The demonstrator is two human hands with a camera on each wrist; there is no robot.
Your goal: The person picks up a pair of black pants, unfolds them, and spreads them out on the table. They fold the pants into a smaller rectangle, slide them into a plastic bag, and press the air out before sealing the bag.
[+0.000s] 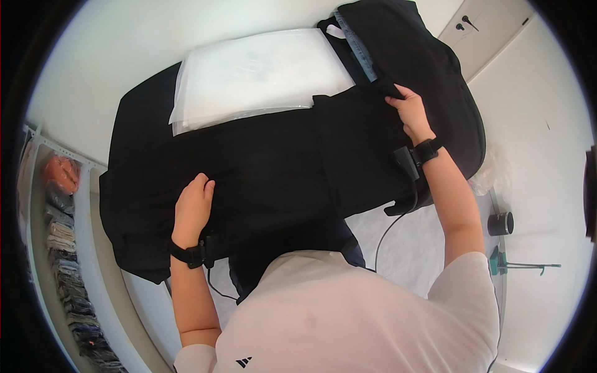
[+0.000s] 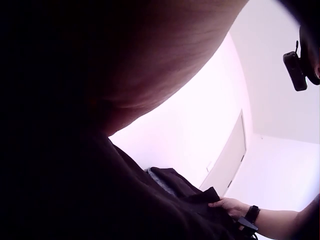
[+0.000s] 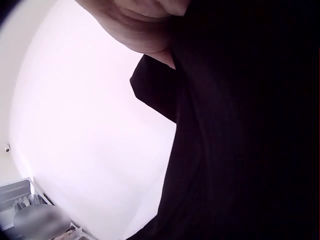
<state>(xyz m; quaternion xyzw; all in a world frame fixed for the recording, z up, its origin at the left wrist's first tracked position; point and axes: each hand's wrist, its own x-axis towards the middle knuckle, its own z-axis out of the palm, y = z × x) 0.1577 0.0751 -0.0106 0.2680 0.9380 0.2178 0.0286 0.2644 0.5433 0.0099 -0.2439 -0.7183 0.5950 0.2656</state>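
Black fabric (image 1: 249,161) is spread wide in front of the person in the head view, with a separate folded panel (image 1: 357,149) on its right part. The right hand (image 1: 413,112) pinches the upper edge of this panel between thumb and fingers. Lower left, the left hand (image 1: 194,208) rests on the fabric with its fingers slightly bent and their tips partly hidden. Small creases run beside it. In the left wrist view the right hand (image 2: 232,206) holds a raised black corner. The right wrist view has dark cloth (image 3: 215,140) beneath the hand.
Clear plastic bags (image 1: 261,74) lie flat at the back on the black fabric. Beside them a blue-grey strip (image 1: 356,50) shows between black layers. Shelves with folded, bagged items (image 1: 65,248) stand on the left. A black cup-like object (image 1: 500,224) is at the right wall.
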